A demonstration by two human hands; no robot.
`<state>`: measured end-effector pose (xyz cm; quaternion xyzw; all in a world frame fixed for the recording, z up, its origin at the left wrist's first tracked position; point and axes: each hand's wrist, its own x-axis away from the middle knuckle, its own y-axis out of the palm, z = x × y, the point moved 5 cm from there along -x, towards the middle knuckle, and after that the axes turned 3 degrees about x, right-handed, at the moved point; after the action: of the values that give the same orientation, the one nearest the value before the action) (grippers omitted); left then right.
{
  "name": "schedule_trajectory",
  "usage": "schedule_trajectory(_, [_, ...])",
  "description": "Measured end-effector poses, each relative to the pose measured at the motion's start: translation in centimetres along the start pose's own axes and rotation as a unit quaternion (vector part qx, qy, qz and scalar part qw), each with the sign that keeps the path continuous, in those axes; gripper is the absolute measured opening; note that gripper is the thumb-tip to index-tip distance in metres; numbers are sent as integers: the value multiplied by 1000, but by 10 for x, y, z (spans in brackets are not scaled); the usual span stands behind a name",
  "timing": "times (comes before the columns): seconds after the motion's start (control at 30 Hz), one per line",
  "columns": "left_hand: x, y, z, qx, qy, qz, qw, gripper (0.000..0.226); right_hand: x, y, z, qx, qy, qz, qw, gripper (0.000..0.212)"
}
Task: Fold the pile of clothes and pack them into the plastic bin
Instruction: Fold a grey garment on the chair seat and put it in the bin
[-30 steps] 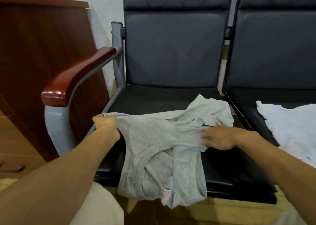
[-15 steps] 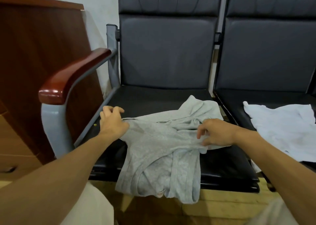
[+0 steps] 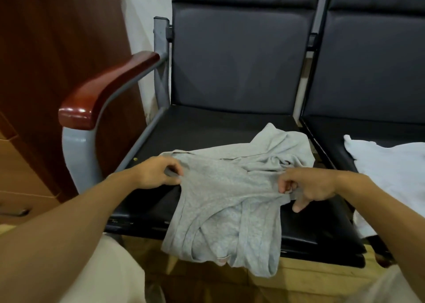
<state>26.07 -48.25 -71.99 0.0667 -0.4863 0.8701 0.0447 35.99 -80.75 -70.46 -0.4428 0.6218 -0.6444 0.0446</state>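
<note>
A crumpled grey t-shirt (image 3: 227, 194) lies across the black seat (image 3: 207, 128) of a chair, its lower part hanging over the seat's front edge. My left hand (image 3: 156, 174) pinches the shirt's left edge between thumb and fingers. My right hand (image 3: 308, 187) grips a bunched fold on the shirt's right side, fingers curled. A white garment (image 3: 391, 164) lies spread on the neighbouring seat to the right. No plastic bin is in view.
A red-brown wooden armrest (image 3: 105, 91) on a grey metal frame (image 3: 80, 151) stands at the seat's left. Beyond the armrest is a dark wooden cabinet (image 3: 57, 49). Black padded backrests (image 3: 239, 59) rise behind both seats. Pale trouser legs show at the bottom.
My left hand has drawn back from the seat's edge and now pinches the shirt's left side. My right hand has closed on a fold of the shirt. The view has shifted slightly.
</note>
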Motion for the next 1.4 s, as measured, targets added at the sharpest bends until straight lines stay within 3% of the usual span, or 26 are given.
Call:
schedule_trajectory(0.1, [-8, 1, -2, -40, 9, 19, 999, 8, 6, -3, 14, -50, 2, 80, 996, 30])
schedule_trajectory(0.23, [-13, 8, 11, -65, 28, 12, 997, 7, 13, -7, 20, -27, 10, 151, 988, 19])
schedule_trajectory(0.37, [-13, 19, 11, -33, -22, -40, 998, 19, 18, -3, 15, 3, 6, 174, 985, 14])
schedule_trajectory(0.47, [-8, 17, 16, 26, -35, -19, 999, 26, 26, -3, 10, 7, -11, 181, 983, 11])
schedule_trajectory(0.57, [-2, 10, 22, -5, -56, 23, 998, 24, 36, -3, 10, -14, -22, 185, 982, 11])
schedule_trajectory(0.7, [2, 14, 26, -42, -70, 7, 997, 20, 41, 6, 6, -7, -28, 160, 987, 7])
schedule_trajectory(0.83, [6, 19, 36, -36, -66, 4, 997, 24, 36, 17, -8, -6, -34, 153, 988, 22])
schedule_trajectory(0.93, [7, 21, 37, -29, -77, -5, 997, 24, 36, 17, -13, 52, -35, 197, 978, 15])
schedule_trajectory(1.07, [10, 20, 36, -20, -84, -5, 996, 26, 43, 10, -7, 12, -33, 251, 967, 17])
schedule_trajectory(1.2, [12, 19, 36, -13, -77, -2, 997, 22, 48, 14, 5, 3, -44, 186, 982, 14])
schedule_trajectory(1.4, [27, 14, 29, 64, -65, -54, 994, 9, 52, 21, 26, 55, -37, 148, 987, 43])
